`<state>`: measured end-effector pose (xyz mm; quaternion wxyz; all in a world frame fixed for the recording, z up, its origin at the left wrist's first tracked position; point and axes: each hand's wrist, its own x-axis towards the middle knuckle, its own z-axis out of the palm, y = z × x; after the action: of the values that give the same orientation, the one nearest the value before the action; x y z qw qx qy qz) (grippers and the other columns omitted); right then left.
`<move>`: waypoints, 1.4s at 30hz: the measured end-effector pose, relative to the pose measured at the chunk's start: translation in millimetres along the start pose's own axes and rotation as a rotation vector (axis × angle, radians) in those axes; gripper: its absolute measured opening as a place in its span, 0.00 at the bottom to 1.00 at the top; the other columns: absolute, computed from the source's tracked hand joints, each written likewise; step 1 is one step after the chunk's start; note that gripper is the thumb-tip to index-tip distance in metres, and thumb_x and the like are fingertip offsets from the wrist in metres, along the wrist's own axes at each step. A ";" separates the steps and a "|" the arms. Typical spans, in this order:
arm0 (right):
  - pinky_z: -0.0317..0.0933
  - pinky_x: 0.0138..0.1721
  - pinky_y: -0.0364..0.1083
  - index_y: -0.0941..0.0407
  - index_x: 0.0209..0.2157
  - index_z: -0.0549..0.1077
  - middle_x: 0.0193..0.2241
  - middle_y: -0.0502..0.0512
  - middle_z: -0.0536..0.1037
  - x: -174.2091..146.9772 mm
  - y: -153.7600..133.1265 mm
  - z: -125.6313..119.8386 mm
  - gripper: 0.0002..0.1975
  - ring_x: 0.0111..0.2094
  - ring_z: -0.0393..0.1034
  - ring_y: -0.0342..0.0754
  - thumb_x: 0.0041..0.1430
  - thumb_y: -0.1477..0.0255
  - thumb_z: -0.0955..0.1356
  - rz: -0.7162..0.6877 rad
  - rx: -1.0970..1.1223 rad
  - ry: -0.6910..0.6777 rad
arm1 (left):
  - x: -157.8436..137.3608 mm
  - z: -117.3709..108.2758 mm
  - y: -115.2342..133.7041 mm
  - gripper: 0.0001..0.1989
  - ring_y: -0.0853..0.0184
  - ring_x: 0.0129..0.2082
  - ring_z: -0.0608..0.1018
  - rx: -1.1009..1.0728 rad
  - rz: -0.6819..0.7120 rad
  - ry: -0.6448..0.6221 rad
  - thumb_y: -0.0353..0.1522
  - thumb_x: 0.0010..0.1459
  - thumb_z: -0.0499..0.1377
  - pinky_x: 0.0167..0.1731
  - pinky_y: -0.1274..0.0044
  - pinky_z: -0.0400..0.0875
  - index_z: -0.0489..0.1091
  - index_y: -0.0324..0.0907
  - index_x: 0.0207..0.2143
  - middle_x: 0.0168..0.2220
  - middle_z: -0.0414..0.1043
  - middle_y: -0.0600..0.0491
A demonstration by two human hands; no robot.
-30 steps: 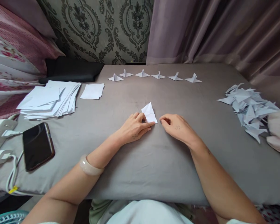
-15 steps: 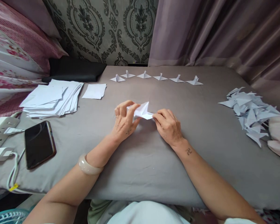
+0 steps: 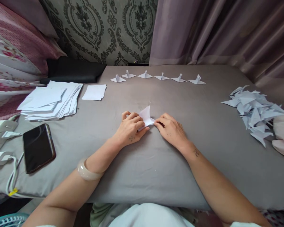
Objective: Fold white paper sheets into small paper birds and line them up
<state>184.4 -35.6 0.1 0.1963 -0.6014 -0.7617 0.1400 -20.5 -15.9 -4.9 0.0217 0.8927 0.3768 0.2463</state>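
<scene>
A folded white paper crane [image 3: 146, 116] is between my two hands, low over the grey cloth, one pointed flap standing up. My left hand [image 3: 132, 127] is closed on its left side, thumb in front and fingers behind, hiding that part. The fingertips of my right hand [image 3: 170, 127] pinch the narrow point at its right end. Beyond my hands, several finished paper cranes [image 3: 145, 75] stand in a row. To the right lies a heap of folded paper cranes [image 3: 253, 107].
At the left are a stack of white paper sheets [image 3: 47, 101], a separate small stack of paper [image 3: 94, 92], a phone [image 3: 39, 148] and a power strip [image 3: 1, 134] with cables. A black folded item [image 3: 75, 70] lies at the back left. Curtains [image 3: 203, 31] hang behind the table.
Both hands have come slightly nearer to me and lower with the paper crane. My left fingers have folded further over its left side; the right hand still pinches its point.
</scene>
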 end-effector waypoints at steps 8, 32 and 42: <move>0.56 0.32 0.44 0.54 0.36 0.72 0.36 0.53 0.73 -0.1 -6.9 11.3 0.04 0.37 0.66 0.47 0.61 0.73 0.64 -0.020 -0.009 0.115 | 6.2 8.9 8.5 0.15 0.63 0.36 0.73 0.036 -0.199 0.029 0.35 0.62 0.51 0.46 0.63 0.53 0.69 0.41 0.24 0.28 0.75 0.51; 0.57 0.37 0.47 0.54 0.43 0.74 0.40 0.56 0.70 -12.1 -16.9 -5.5 0.15 0.41 0.62 0.49 0.64 0.79 0.58 -0.217 -0.234 -0.135 | -3.4 10.2 5.4 0.11 0.67 0.35 0.76 0.032 -0.038 0.051 0.30 0.65 0.50 0.34 0.75 0.66 0.72 0.41 0.39 0.40 0.77 0.49; 0.56 0.36 0.45 0.49 0.45 0.74 0.41 0.56 0.67 -13.3 -14.5 -23.9 0.18 0.40 0.61 0.48 0.62 0.80 0.59 -0.123 -0.174 -0.255 | -2.5 5.0 5.6 0.14 0.64 0.38 0.74 0.084 0.099 -0.113 0.30 0.66 0.47 0.34 0.73 0.66 0.73 0.39 0.44 0.40 0.75 0.47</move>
<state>185.8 -52.5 26.0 0.0534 -0.5459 -0.8250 0.1364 -16.0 -20.9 -9.1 -0.0068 0.9229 0.3403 0.1802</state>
